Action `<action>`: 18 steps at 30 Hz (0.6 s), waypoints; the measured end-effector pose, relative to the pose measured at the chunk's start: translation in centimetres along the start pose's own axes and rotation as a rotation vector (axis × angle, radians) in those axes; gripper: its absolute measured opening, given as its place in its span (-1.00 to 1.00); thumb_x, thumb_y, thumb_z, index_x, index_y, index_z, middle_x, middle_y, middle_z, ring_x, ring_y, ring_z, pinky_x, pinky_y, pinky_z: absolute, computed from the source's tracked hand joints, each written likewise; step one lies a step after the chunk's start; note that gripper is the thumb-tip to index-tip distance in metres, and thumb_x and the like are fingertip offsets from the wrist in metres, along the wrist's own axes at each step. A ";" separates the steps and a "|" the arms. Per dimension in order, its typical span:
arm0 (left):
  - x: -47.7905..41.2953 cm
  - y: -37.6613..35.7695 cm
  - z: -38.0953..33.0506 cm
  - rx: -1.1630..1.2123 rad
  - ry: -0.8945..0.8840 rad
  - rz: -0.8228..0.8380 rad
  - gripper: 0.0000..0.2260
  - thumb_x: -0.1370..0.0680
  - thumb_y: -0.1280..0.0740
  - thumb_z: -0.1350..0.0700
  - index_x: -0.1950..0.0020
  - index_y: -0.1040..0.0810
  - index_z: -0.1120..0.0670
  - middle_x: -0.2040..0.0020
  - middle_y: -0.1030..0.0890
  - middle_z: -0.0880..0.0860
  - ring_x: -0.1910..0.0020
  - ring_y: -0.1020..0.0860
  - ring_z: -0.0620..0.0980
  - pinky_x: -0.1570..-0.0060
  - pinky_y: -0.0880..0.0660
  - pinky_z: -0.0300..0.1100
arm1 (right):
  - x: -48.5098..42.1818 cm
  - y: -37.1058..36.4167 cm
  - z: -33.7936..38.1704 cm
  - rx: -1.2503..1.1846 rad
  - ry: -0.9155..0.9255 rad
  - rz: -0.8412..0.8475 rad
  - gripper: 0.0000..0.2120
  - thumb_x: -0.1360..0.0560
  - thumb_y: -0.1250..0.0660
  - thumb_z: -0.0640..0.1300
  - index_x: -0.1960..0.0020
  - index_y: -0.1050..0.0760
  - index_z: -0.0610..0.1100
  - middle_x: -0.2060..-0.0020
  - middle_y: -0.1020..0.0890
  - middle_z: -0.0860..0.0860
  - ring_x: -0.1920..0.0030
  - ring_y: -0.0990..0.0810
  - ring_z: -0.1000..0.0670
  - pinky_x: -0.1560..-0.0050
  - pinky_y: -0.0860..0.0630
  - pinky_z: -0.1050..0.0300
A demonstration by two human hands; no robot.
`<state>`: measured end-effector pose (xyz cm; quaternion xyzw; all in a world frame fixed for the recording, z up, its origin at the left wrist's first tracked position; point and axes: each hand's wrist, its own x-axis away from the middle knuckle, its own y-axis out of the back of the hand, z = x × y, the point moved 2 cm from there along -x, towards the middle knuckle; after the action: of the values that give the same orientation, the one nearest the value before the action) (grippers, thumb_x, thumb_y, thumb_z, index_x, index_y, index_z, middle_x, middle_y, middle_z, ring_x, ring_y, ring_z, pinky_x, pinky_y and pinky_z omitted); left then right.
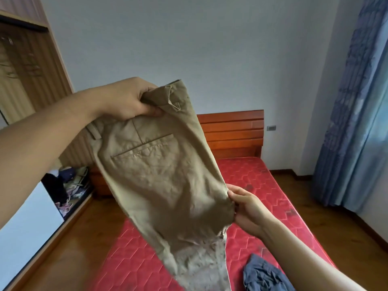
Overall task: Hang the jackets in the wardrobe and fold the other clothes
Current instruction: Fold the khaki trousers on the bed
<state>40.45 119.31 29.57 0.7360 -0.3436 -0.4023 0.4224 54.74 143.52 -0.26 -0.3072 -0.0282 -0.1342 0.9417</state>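
Red quilted mattress [262,185] fills the bed below a wooden headboard [231,131], with blue curtains [348,114] on the right and an open wardrobe [27,66] on the left. Held up over the mattress are khaki trousers [159,171], back pocket showing. Left hand [128,99] is clenched around the waistband; right hand [249,211] pinches the seat edge. Crumpled blue garment [262,276] lies near the mattress's front edge.

One pair of khaki trousers [159,175], one blue garment [264,276], one bed [262,185], two hands.
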 end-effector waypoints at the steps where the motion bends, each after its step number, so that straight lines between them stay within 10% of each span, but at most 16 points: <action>1: 0.5 0.3 0.5 0.010 0.010 -0.003 -0.84 -0.53 -0.46 0.26 -0.06 -0.68 0.06 -0.01 -0.73 -0.03 0.02 -0.66 -0.17 -0.07 -0.55 -0.21 | -0.1 0.2 -0.1 -0.012 0.001 -0.007 -0.68 -0.56 -0.30 -0.29 -0.29 -0.58 -0.30 -0.22 -0.61 -0.36 -0.14 -0.63 -0.23 -0.21 -0.58 -0.16; 7: 1.9 1.2 1.9 0.070 0.093 -0.028 -0.80 -0.51 -0.46 0.22 -0.09 -0.66 0.02 -0.03 -0.72 -0.14 -0.03 -0.66 -0.20 -0.05 -0.55 -0.37 | 0.7 -0.5 1.7 0.089 0.084 0.087 -0.66 -0.52 -0.36 -0.24 -0.28 -0.60 -0.28 -0.24 -0.60 -0.36 -0.14 -0.63 -0.26 -0.22 -0.55 -0.18; 13: 2.2 0.8 0.6 0.091 0.089 -0.038 -0.86 -0.48 -0.47 0.15 -0.01 -0.69 -0.02 0.02 -0.72 -0.18 0.04 -0.66 -0.28 0.01 -0.55 -0.41 | 1.3 -0.2 2.5 0.959 0.305 -0.050 -0.91 -0.48 -0.52 -0.15 0.07 -0.65 -0.15 0.04 -0.67 -0.21 -0.04 -0.65 -0.24 -0.08 -0.60 -0.17; 18: 2.0 -0.1 -1.9 0.043 0.032 -0.036 -0.87 -0.54 -0.46 0.21 -0.04 -0.68 0.03 0.04 -0.72 -0.12 0.09 -0.65 -0.26 0.05 -0.54 -0.36 | 2.0 0.5 3.2 1.177 0.421 0.011 -0.79 -0.42 -0.56 -0.12 -0.01 -0.63 -0.09 -0.27 -0.49 0.07 -0.29 -0.47 0.05 -0.22 -0.43 0.19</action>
<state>43.04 118.29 29.51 0.7573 -0.3320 -0.3905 0.4048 56.87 145.33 2.34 0.2959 0.0903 -0.1491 0.9392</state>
